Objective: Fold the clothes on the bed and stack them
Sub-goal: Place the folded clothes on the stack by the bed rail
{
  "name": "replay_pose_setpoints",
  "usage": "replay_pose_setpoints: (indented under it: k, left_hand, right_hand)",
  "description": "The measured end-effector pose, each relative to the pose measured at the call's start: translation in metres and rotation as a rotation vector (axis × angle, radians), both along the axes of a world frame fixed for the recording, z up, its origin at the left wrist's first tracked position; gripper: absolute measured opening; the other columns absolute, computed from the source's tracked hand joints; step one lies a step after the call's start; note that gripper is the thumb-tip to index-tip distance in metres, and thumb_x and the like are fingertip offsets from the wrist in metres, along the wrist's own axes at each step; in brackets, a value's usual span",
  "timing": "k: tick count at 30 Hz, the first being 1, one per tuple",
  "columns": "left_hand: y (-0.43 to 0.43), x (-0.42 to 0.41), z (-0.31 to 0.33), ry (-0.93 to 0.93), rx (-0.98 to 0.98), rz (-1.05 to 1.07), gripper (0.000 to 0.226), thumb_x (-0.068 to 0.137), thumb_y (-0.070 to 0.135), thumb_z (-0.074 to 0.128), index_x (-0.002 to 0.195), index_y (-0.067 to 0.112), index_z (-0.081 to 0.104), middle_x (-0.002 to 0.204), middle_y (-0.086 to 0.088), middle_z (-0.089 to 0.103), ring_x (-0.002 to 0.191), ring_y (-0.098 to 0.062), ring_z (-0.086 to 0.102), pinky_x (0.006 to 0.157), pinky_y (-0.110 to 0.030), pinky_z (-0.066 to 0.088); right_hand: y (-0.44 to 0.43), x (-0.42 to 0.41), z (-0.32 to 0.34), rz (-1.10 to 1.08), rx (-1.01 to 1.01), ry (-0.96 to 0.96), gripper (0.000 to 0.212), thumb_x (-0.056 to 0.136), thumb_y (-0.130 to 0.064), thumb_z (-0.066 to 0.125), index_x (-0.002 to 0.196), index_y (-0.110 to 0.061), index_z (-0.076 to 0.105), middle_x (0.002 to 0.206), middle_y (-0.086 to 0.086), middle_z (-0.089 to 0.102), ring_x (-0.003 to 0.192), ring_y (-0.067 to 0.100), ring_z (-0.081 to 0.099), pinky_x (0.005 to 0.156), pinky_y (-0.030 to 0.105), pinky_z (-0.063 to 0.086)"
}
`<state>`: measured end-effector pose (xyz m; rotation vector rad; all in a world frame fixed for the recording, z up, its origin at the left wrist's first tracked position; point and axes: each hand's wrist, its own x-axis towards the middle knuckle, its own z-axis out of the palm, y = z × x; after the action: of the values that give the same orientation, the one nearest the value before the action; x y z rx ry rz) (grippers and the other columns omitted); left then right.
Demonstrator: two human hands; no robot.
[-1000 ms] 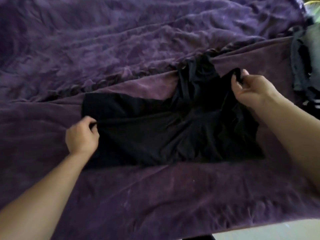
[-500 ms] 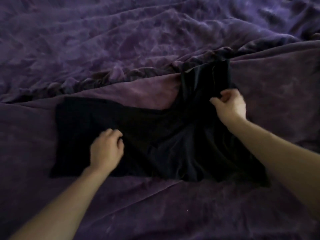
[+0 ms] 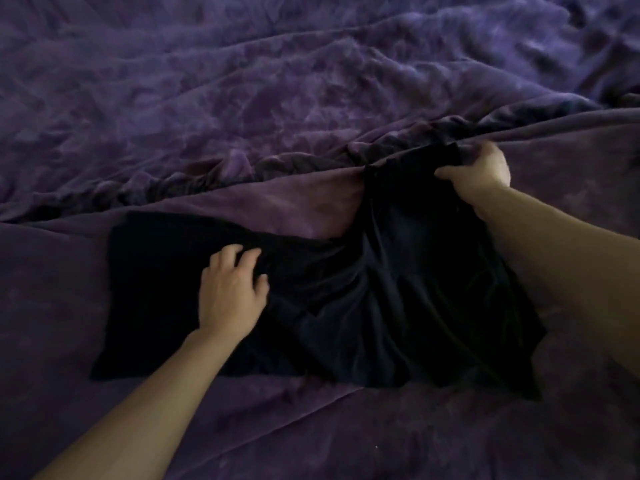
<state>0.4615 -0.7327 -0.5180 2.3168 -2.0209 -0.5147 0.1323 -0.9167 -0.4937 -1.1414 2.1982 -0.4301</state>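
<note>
Purple, plush, rumpled bed cover (image 3: 346,427) fills the near foreground, both bare forearms reaching out over it. On it lies a black, soft fabric garment (image 3: 398,306), partly spread and creased at its right. The left hand (image 3: 232,292) presses flat on its left half, fingers spread. Farther right, the right hand (image 3: 479,173) is closed, gripping the garment's far right edge, lifted slightly.

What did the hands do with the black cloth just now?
The left hand let go of the edge and slid onto the middle of the black cloth, pressing it. The right hand kept gripping its far corner. The cloth stayed on the purple blanket.
</note>
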Motion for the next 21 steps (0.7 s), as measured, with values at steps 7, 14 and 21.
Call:
replay_pose_setpoints:
  k: [7,14,21]
  left_hand:
    - [-0.04,-0.089,-0.009,0.29,0.035,-0.039,0.079,0.083,0.046,0.066,0.146,0.017,0.029,0.14,-0.005,0.042,0.131,-0.022,0.037,0.107,-0.037,0.033]
    - [-0.048,-0.093,0.001,0.274,0.079,-0.065,0.082,0.077,0.021,0.072,0.147,0.017,0.028,0.139,-0.009,0.042,0.128,-0.028,0.039,0.102,-0.039,0.038]
    - [-0.01,-0.124,0.011,0.235,-0.275,-0.376,0.042,0.076,0.004,0.053,0.117,0.007,0.064,0.13,-0.019,0.052,0.122,-0.037,0.048,0.101,-0.048,0.042]
  right_hand:
    - [0.0,0.0,-0.009,0.048,0.073,-0.47,0.035,0.058,0.001,0.08,0.09,-0.007,0.071,0.087,0.014,0.072,0.079,0.032,0.07,0.073,0.048,0.059]
    - [0.14,-0.073,0.02,1.242,-0.085,0.074,0.045,0.048,-0.004,0.058,0.083,-0.029,0.071,0.114,-0.003,0.069,0.118,0.021,0.058,0.099,0.036,0.039]
    - [0.207,-0.106,-0.002,0.542,-0.167,0.19,0.034,0.079,-0.011,0.059,0.11,-0.019,0.069,0.124,0.006,0.063,0.118,0.033,0.056,0.097,0.045,0.047]
